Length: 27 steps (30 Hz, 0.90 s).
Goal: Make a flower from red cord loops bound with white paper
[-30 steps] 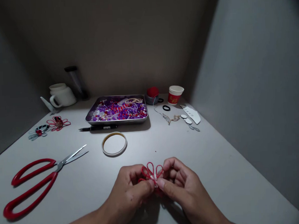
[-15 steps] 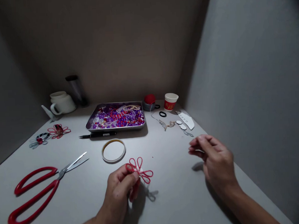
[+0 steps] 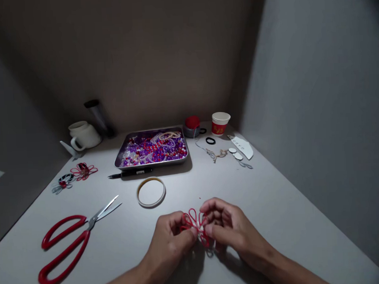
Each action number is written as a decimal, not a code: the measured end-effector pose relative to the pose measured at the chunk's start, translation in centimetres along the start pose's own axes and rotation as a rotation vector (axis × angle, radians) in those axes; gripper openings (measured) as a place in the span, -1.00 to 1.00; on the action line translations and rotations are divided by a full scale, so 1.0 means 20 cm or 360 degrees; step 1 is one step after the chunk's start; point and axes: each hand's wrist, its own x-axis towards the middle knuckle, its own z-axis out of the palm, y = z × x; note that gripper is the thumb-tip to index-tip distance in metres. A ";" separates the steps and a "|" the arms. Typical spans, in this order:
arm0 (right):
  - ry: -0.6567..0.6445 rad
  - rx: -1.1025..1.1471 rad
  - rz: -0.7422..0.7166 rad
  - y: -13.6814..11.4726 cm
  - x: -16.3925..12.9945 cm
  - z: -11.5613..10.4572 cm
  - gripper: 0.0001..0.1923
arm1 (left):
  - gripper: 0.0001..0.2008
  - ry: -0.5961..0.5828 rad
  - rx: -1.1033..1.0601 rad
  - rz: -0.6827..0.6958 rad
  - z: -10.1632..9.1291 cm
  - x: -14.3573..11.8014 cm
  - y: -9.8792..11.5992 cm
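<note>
Just above the front of the table, a red looped cord flower (image 3: 193, 218) with a whitish centre is held between both hands. My left hand (image 3: 174, 240) pinches it from the left, thumb near the centre. From the right, my right hand (image 3: 228, 227) closes thumb and fingers on its right petals. Whether that hand also has a small piece between its fingertips cannot be made out. Red-handled scissors (image 3: 91, 223) lie to the left, blades slightly apart. Beyond my hands lies a roll of narrow tape (image 3: 164, 195).
A metal tray (image 3: 151, 164) of purple, red and clear beads stands at the back, a black pen (image 3: 130, 173) before it. Finished-looking cord flowers (image 3: 84, 171) lie left. A paper cup (image 3: 219, 125), black ring (image 3: 210, 141) and white card (image 3: 243, 147) sit right; a white pot (image 3: 86, 137) stands back left.
My right hand has come left from the table's right side to the cord flower. My left hand, with the flower, sits further right in view. The camera view has shifted slightly.
</note>
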 end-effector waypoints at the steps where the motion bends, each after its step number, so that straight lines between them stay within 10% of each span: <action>1: -0.0018 -0.0033 0.0025 0.01 0.00 0.01 -0.76 | -0.82 -0.0018 0.0036 -0.0010 0.00 0.00 0.00; 27: 0.0334 0.0271 0.0091 0.07 0.03 0.02 -0.76 | -0.78 -0.0164 0.0074 -0.0064 0.01 0.04 -0.03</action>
